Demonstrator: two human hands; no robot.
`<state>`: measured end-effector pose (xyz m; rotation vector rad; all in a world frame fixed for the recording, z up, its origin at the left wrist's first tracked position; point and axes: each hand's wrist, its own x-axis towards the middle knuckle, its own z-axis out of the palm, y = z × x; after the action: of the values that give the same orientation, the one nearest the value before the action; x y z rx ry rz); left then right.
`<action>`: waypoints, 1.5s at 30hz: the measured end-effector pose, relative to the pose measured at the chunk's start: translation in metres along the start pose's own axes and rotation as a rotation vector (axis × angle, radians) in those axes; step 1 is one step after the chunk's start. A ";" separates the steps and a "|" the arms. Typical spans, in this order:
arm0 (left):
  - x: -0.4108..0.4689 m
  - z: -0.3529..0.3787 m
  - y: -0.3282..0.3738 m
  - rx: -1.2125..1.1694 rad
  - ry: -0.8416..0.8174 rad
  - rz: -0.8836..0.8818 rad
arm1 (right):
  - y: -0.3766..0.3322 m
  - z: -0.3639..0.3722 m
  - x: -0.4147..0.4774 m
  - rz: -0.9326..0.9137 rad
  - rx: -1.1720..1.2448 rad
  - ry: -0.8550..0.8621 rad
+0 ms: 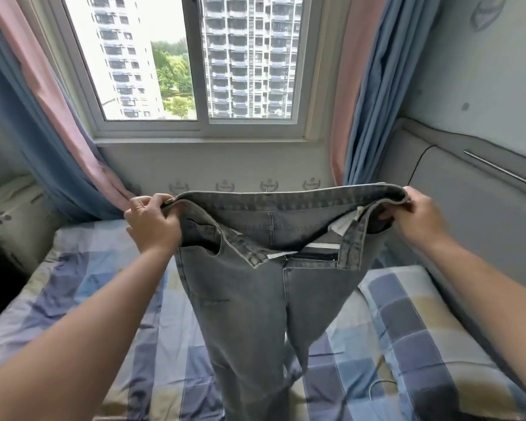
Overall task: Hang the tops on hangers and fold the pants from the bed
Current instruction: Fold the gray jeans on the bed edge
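1. Our left hand [152, 221] pinches the left end of the waistband.
2. The jeans [249, 299] hang between our hands, above the bed [73, 293], fly open.
3. Our right hand [419, 217] grips the right end.
4. Risk: the unfastened front flaps sag, so a fold could trap them crooked and bunch the legs.
5. Count: two hands, one pair of jeans, one pillow [407, 314].

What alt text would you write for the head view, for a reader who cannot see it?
Two hands, left and right, grip the open waistband of grey jeans, holding them up over a bed with a checked sheet. The fly is unzipped. Behind are a window and curtains.
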<state>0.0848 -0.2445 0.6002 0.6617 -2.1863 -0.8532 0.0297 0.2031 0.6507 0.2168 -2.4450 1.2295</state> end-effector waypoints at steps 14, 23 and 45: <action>0.150 -0.089 0.169 -0.457 0.173 0.148 | -0.150 -0.077 0.155 -0.139 -0.042 0.206; 0.211 -0.150 0.258 -0.471 0.015 -0.159 | -0.256 -0.106 0.205 0.080 0.117 0.206; 0.139 -0.168 0.404 -1.097 -0.459 0.058 | -0.416 -0.082 0.160 -0.173 0.314 -0.225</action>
<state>0.0404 -0.1343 1.0437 -0.1659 -1.6623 -2.0555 0.0343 0.0237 1.0668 0.6729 -2.3387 1.5768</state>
